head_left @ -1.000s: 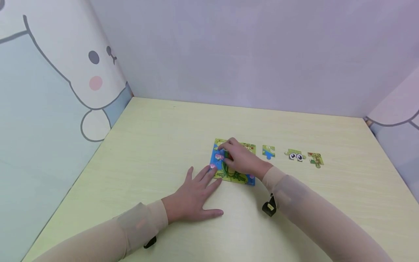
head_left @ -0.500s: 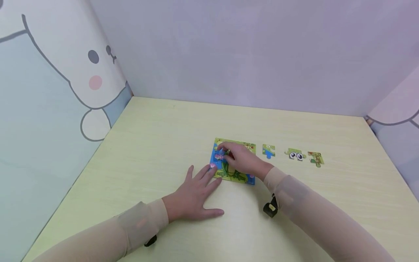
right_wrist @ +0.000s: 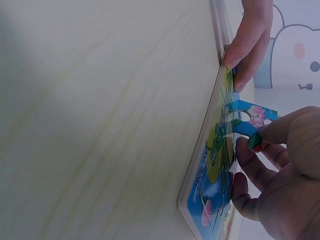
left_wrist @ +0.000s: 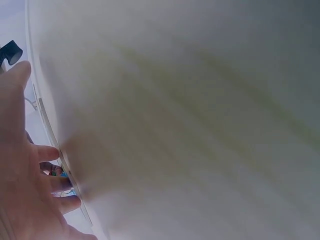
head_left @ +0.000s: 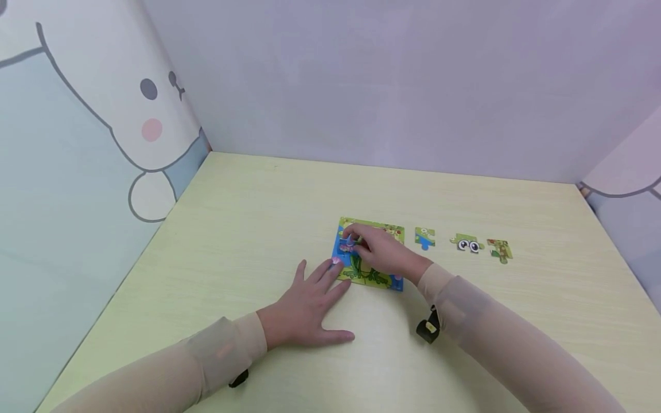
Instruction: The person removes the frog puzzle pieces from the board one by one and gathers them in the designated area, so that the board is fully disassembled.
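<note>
A frog jigsaw puzzle [head_left: 366, 280] in a flat tray lies mid-table. My right hand [head_left: 383, 250] is over its left half and pinches a blue puzzle piece [right_wrist: 256, 115] with a pink flower between thumb and fingers. In the right wrist view this piece stands tilted up from the puzzle's surface; whether its lower edge touches cannot be told. My left hand [head_left: 304, 312] lies spread on the table, its fingertips touching the puzzle's near left corner. The left wrist view shows mostly tabletop, with the left fingers [left_wrist: 62, 185] at the edge.
Three loose pieces lie in a row right of the puzzle: a blue-green piece [head_left: 425, 237], a piece with two eyes [head_left: 467, 244] and a green-brown piece [head_left: 500, 250]. A pale wall [head_left: 387, 86] rises behind the table [head_left: 248, 229], with printed panels at both sides.
My right fingers have shifted slightly toward me, and the flower piece has gone from lying nearly flat to tilted up in their pinch. The left hand stays in place.
</note>
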Motion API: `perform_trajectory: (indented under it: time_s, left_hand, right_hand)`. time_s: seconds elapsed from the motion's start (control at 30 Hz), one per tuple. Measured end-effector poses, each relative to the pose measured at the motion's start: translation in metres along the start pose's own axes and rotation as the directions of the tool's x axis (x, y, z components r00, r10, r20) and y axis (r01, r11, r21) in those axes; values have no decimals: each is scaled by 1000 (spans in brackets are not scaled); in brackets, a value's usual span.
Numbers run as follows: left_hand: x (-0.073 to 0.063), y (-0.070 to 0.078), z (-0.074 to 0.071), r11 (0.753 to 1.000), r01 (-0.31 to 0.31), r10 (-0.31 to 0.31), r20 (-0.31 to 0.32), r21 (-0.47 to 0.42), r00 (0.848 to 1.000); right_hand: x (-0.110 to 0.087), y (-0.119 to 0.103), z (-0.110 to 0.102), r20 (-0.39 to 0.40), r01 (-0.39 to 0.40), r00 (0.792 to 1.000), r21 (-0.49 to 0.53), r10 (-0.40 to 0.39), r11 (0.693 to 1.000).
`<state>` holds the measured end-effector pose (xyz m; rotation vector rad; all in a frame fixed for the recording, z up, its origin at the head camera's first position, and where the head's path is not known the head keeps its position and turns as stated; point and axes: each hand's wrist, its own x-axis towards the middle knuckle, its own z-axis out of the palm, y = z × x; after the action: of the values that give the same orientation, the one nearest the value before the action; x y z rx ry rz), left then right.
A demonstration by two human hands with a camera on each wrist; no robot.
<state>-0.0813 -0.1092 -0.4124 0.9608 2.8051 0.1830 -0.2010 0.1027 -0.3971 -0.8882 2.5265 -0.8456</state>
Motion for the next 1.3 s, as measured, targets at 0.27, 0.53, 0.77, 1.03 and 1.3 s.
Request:
perform_trajectory:
  time_s: [0.27,0.53,0.77,1.03,1.3]
  left_hand:
    - [0,1,-1,1000,4,-4,9,-3,1000]
    - [2,3,-4,1000,4,-4,8,9,1000]
    - [5,4,-6,1000,-5,5,1,23,1000]
    - [6,2,-7,1000,-1,0,18,25,1000]
    - [7,4,-5,1000,19,-19,38,-1,999]
  right_hand:
    - [-1,4,0,3,29,1000,32,-29,999]
    - [-1,2,1,-2,-13,1000,53,13,999]
    - [-2,1,0,0,-1,1000,28,1,1000]
    - [-2,0,-13,-37,-14,999,86,17,996]
    - [-15,14,-37,-74,-115,989,134,126,984]
